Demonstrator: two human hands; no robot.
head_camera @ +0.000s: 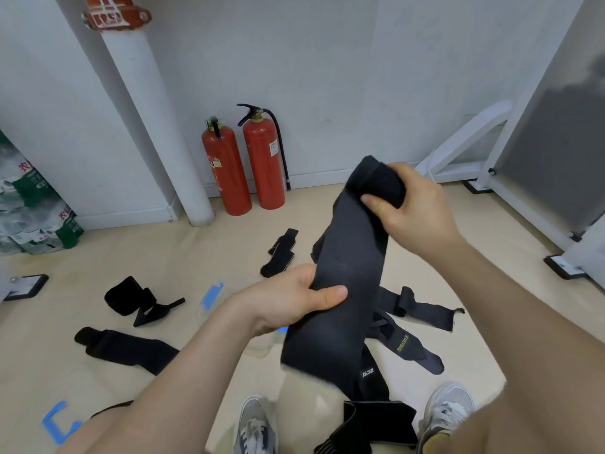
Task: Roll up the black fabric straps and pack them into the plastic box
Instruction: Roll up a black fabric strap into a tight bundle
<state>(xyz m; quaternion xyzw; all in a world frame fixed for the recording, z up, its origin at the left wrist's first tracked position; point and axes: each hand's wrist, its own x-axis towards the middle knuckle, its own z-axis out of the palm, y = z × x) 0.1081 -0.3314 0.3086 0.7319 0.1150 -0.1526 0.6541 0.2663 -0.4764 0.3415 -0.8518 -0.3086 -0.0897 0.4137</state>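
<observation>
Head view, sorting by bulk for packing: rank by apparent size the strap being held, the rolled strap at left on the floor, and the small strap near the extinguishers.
1. held strap, though nearness inflates it
2. rolled strap
3. small strap

The right hand (415,204) grips the rolled upper end of a wide black strap (343,290), held off the floor (203,253). The left hand (294,299) pinches the strap's middle, thumb across its front. The lower end hangs toward 6 o'clock. Loose black straps lie on the floor at 9 o'clock (131,298) and 4 o'clock (415,306). Two red fire extinguishers (242,165) stand against the wall at 12 o'clock.
</observation>
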